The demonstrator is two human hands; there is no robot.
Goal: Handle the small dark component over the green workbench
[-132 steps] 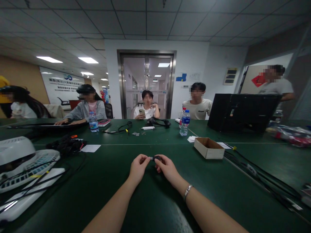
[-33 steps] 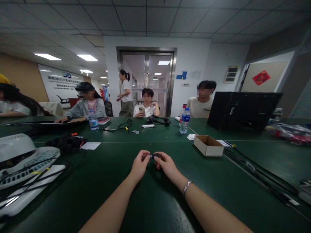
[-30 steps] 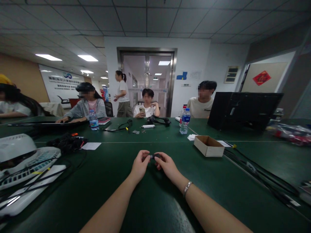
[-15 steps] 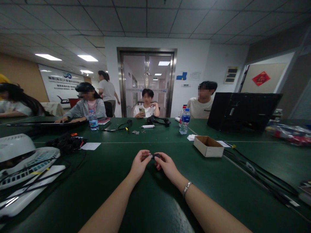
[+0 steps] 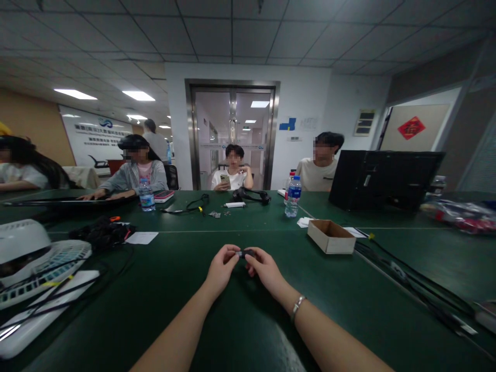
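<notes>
A small dark object (image 5: 244, 253) with a lighter left end is held between my two hands, above the green table (image 5: 240, 330). My left hand (image 5: 222, 266) pinches its left end between thumb and fingertips. On the other side, my right hand (image 5: 264, 266) grips the darker end, with its fingers curled. The object is too small to name. A silver bracelet (image 5: 297, 308) circles my right wrist.
An open cardboard box (image 5: 331, 243) stands right of my hands. Cables (image 5: 411, 284) run along the right side. A white helmet-like object (image 5: 23, 248) lies left. Beyond are bottles (image 5: 293, 199), a black monitor (image 5: 383, 181) and seated people.
Both hands stay together on the small object, which shows slightly less of its light end. The view has shifted a little, and the standing person at the back has moved left.
</notes>
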